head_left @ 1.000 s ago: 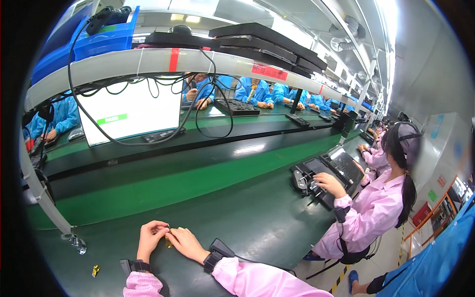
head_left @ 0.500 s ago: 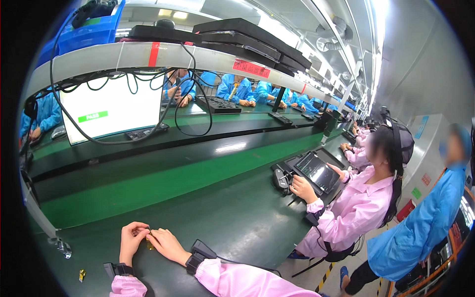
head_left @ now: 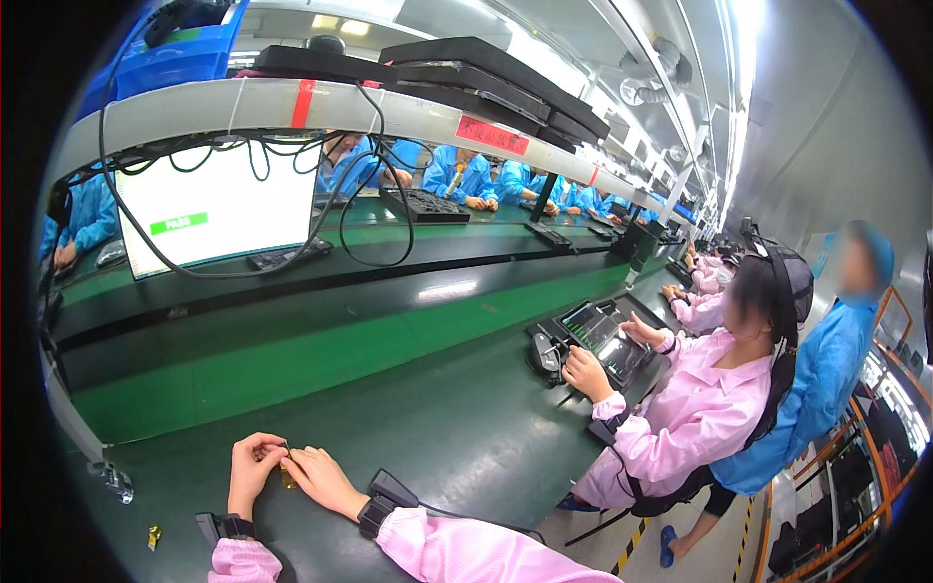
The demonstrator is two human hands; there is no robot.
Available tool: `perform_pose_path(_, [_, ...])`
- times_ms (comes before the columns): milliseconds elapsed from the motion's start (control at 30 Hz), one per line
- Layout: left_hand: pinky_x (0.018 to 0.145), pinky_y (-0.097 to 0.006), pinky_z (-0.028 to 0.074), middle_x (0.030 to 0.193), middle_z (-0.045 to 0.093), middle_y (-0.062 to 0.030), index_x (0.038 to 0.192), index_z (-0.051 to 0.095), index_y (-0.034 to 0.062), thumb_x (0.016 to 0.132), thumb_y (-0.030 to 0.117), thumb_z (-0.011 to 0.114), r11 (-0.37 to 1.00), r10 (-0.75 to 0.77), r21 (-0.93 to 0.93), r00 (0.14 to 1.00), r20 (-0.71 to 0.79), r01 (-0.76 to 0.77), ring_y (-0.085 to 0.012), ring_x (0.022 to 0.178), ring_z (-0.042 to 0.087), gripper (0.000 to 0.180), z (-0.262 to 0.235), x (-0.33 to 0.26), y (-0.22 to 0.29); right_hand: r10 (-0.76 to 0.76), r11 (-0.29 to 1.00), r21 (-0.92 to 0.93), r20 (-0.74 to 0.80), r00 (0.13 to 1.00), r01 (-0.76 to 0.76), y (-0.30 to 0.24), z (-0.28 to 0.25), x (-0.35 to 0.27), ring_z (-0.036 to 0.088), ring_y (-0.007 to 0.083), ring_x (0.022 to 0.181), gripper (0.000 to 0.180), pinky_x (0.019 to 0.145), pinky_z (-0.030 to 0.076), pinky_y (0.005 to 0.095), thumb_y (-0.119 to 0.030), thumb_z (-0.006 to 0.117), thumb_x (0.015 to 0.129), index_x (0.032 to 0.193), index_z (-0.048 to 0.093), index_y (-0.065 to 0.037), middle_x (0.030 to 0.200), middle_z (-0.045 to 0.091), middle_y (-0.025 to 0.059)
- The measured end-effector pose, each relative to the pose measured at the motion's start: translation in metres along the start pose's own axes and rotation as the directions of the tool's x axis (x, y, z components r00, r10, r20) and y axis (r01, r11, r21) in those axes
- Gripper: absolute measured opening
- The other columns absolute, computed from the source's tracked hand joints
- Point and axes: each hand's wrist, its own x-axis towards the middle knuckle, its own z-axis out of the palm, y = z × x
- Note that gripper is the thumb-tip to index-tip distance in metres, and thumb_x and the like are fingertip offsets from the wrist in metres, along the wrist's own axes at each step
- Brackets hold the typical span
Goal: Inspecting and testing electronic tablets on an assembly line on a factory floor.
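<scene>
My left hand [head_left: 253,470] and my right hand [head_left: 323,480] meet fingertip to fingertip just over the green bench. Pinched between them is a small shiny gold piece [head_left: 288,479], with a thin dark bit at its upper end; the fingers cover most of it, so I cannot tell its kind. Both hands are closed. A second small gold piece [head_left: 154,536] lies on the bench to the left of my left hand, apart from it.
A monitor [head_left: 219,209] with a green bar stands at the back left beneath a shelf rail [head_left: 408,112] with hanging cables. A metal post foot [head_left: 117,483] is at left. To the right, a co-worker in pink [head_left: 695,389] handles a dark tablet-like device [head_left: 607,340].
My hands stay together on the gold piece, with hardly any movement. The co-worker's far hand has lifted over the device. A person in blue behind has shifted left.
</scene>
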Motion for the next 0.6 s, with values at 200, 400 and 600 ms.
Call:
perform_pose_path(200, [0.063,-0.021,0.049,0.075,0.065,-0.0056,0.089,0.064,-0.0037,0.075,-0.002,0.065,1.000,0.016,0.002,1.000,-0.008,-0.016,-0.0085,0.068,0.060,0.015,-0.003,-0.004,0.001,0.017,1.000,0.003,0.029,0.999,-0.017,-0.005,-0.001,0.000,0.052,0.0278,0.079,0.025,0.075,0.040,0.0371,-0.022,0.043,0.094,0.089,0.053,-0.001,0.081,0.057,0.0130])
perform_pose_path(400, [0.063,-0.022,0.050,0.075,0.065,-0.0058,0.089,0.064,-0.0036,0.075,-0.002,0.065,1.000,0.016,0.018,1.000,-0.003,-0.016,-0.0089,0.068,0.061,0.014,-0.002,-0.003,0.002,0.015,1.000,0.009,0.013,1.000,-0.015,-0.006,-0.003,-0.001,0.052,0.0282,0.078,0.026,0.074,0.040,0.0373,-0.023,0.043,0.094,0.089,0.053,0.000,0.081,0.057,0.0133])
perform_pose_path(600, [0.064,-0.021,0.049,0.076,0.065,-0.0055,0.090,0.064,-0.0037,0.076,-0.002,0.065,1.000,0.020,0.009,1.000,0.010,-0.020,-0.0083,0.068,0.061,0.015,-0.002,0.000,0.002,-0.015,1.000,-0.022,-0.030,0.999,0.014,-0.005,-0.003,0.000,0.052,0.0289,0.078,0.026,0.073,0.040,0.0380,-0.023,0.044,0.093,0.088,0.053,0.000,0.080,0.056,0.0137])
